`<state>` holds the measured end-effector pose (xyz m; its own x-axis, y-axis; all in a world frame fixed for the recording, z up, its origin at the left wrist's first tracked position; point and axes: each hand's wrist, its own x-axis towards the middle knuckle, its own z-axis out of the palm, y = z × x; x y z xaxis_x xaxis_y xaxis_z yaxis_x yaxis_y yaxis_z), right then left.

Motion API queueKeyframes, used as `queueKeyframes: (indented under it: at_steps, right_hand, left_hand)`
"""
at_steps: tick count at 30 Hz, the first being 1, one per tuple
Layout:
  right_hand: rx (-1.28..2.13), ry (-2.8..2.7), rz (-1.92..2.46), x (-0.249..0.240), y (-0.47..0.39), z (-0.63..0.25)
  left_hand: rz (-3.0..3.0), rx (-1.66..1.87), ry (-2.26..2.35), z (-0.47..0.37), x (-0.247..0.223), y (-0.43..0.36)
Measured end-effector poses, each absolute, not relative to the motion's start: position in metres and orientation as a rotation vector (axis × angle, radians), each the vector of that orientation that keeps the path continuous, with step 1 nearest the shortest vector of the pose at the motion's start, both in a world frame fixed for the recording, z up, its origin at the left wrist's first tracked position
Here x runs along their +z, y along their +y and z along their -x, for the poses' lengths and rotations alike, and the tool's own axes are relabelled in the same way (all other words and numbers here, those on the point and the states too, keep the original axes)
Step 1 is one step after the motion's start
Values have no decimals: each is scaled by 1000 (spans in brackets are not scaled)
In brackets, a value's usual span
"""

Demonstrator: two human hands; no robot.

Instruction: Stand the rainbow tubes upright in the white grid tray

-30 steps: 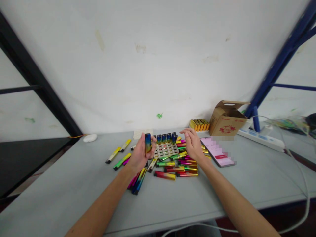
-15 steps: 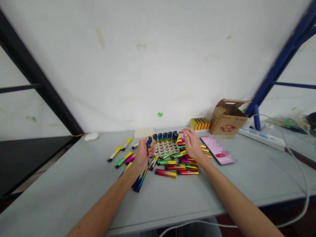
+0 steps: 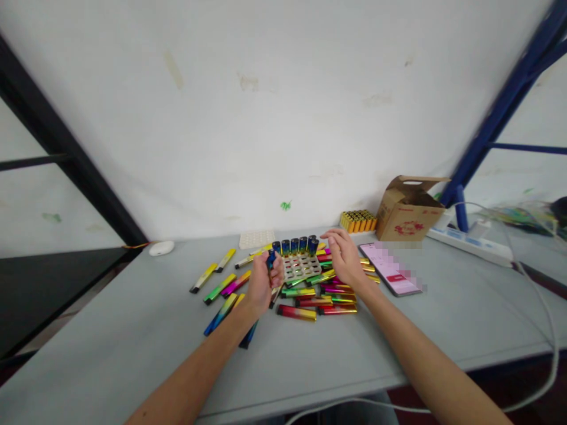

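Note:
My left hand (image 3: 263, 278) is closed around a blue lighter (image 3: 270, 260), held upright at the left side of a white tray with holes (image 3: 305, 275). Along the tray's back row stand several blue lighters (image 3: 295, 246), dark ends up. To the right of the tray, my right hand (image 3: 343, 251) has its fingers stretched out toward the row and holds nothing that I can see. Loose lighters in mixed colours lie around and under the tray, among them a red and yellow one (image 3: 296, 313) in front and a green one (image 3: 220, 289) at the left.
Another white holed tray (image 3: 257, 239) lies by the wall. A block of upright yellow lighters (image 3: 358, 221) stands beside an open cardboard box (image 3: 410, 215). A phone (image 3: 392, 271), a power strip (image 3: 473, 247) and a white case (image 3: 162, 248) also rest on the table.
My left hand has shifted slightly right and down with the blue lighter, uncovering more loose lighters to its left. The right hand stays in nearly the same place.

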<state>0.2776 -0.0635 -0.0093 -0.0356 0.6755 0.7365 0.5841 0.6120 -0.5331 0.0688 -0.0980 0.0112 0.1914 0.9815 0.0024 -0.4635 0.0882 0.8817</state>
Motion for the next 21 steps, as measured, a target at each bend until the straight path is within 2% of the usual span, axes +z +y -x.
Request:
queueKeyframes:
  at_steps: [17,21]
  right_hand:
    - [8,-1652,1055,-10,-62,-278]
    - [-20,-1650,983,-6,-68,-276]
  left_hand:
    - [-872,1028,495,-63,19,-105]
    - [-903,1067,546,-67,15,-105]
